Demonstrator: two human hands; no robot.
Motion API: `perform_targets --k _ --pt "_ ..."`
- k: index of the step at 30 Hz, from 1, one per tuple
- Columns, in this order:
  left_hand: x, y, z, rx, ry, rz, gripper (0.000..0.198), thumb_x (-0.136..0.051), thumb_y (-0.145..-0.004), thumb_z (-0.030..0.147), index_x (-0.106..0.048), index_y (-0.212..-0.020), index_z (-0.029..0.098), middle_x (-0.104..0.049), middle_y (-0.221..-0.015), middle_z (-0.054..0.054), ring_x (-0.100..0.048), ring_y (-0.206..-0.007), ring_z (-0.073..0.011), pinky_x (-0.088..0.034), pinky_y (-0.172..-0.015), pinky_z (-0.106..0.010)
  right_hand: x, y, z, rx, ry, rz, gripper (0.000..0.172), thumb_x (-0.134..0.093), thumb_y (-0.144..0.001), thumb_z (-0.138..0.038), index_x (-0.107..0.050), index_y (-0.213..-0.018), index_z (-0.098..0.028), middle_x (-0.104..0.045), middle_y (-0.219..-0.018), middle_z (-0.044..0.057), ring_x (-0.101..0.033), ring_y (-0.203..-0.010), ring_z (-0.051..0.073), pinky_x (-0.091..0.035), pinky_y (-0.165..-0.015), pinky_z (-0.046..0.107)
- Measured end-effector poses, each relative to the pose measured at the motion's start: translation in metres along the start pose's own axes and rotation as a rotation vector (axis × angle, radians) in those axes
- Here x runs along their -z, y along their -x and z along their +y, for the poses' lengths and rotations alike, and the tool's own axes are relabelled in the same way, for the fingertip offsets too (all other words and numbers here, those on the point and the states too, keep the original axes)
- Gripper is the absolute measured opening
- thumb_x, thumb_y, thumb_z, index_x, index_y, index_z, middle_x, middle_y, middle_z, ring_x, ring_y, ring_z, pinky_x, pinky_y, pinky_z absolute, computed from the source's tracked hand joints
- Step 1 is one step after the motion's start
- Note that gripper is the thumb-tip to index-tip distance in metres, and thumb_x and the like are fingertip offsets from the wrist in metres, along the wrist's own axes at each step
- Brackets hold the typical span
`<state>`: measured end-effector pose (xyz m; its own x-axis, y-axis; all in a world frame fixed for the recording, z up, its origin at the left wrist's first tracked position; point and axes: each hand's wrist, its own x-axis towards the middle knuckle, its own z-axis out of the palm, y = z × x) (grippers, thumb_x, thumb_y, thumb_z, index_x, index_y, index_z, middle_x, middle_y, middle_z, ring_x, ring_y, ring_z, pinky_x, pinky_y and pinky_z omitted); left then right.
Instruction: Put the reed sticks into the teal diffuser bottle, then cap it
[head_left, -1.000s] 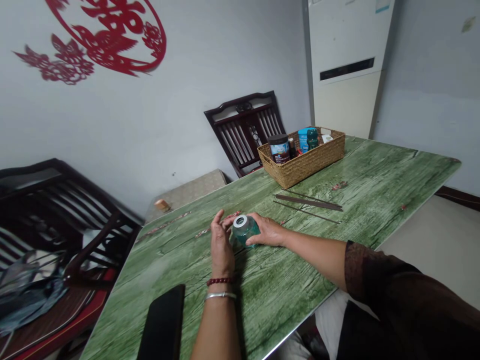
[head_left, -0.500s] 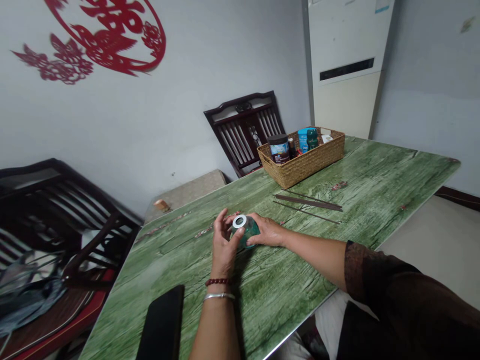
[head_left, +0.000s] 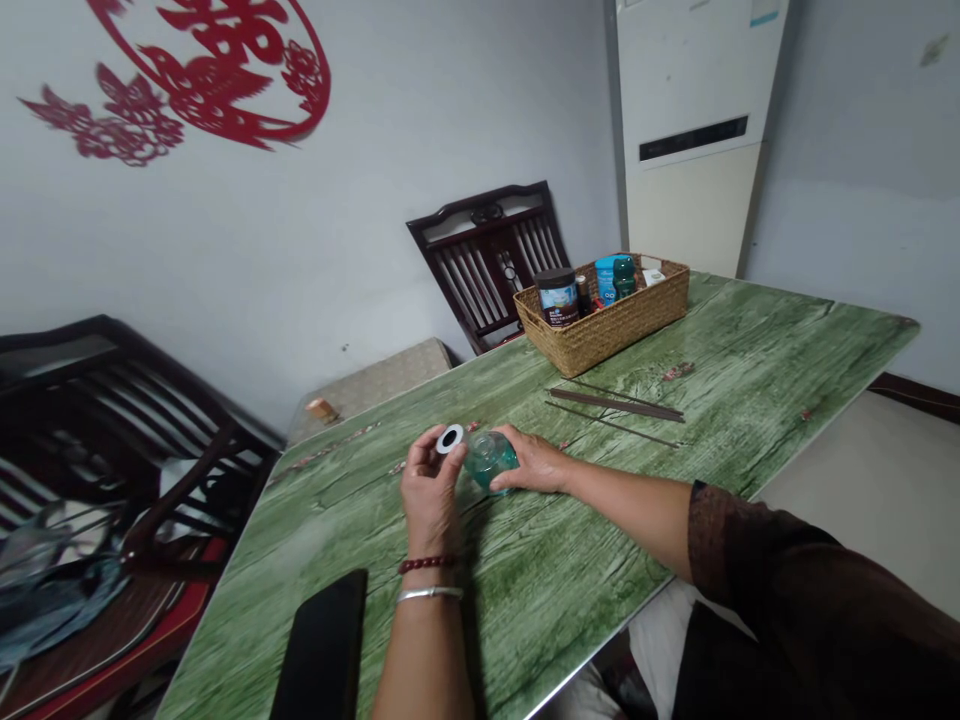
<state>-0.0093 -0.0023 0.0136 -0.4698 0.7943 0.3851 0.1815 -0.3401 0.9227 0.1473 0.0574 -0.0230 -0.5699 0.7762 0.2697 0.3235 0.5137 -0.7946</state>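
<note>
A clear glass bottle (head_left: pixel 491 458) with blue-green liquid inside stands on the green table (head_left: pixel 585 550). My right hand (head_left: pixel 531 462) is closed around its right side. Off to the left of the bottle's neck, my left hand (head_left: pixel 433 482) pinches a silver-white ring cap (head_left: pixel 450 439) with a dark hole in its middle. The cap is apart from the bottle, whose neck shows bare. Several thin dark reed sticks (head_left: pixel 616 404) lie on the table beyond my right hand.
A wicker basket (head_left: pixel 615 335) holding jars and bottles sits at the back of the table. Near the left edge lies a black phone-like slab (head_left: pixel 321 645). Dark wooden chairs (head_left: pixel 491 262) stand behind and to the left. A small brown object (head_left: pixel 322 409) rests beyond the far edge.
My left hand has lifted the ring cap off the bottle's neck and moved it left. The right hand stays on the bottle in the same place.
</note>
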Motion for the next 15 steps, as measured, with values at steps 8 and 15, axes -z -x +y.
perform_targets --k 8,15 --pt "0.042 -0.014 -0.01 -0.05 -0.588 0.05 0.061 -0.07 -0.071 0.049 -0.061 -0.123 0.019 -0.063 -0.094 -0.006 -0.062 -0.087 -0.0232 -0.049 -0.089 -0.044 -0.001 0.0 0.001 0.001 0.001 0.003 0.08 -0.084 -0.065 -0.038 -0.045 -0.134 -0.023 -0.065 -0.115 0.006 -0.063 -0.102 0.025 -0.046 -0.085 0.034" --pt "0.061 -0.014 -0.031 -0.008 -0.832 -0.014 0.046 -0.077 -0.061 0.037 -0.06 -0.101 0.021 -0.061 -0.092 -0.007 -0.06 -0.091 -0.0273 -0.045 -0.088 -0.047 0.001 0.001 -0.003 -0.014 0.001 -0.013 0.082 -0.083 -0.065 -0.038 -0.044 -0.135 -0.02 -0.064 -0.117 0.009 -0.062 -0.105 0.027 -0.046 -0.087 0.035"
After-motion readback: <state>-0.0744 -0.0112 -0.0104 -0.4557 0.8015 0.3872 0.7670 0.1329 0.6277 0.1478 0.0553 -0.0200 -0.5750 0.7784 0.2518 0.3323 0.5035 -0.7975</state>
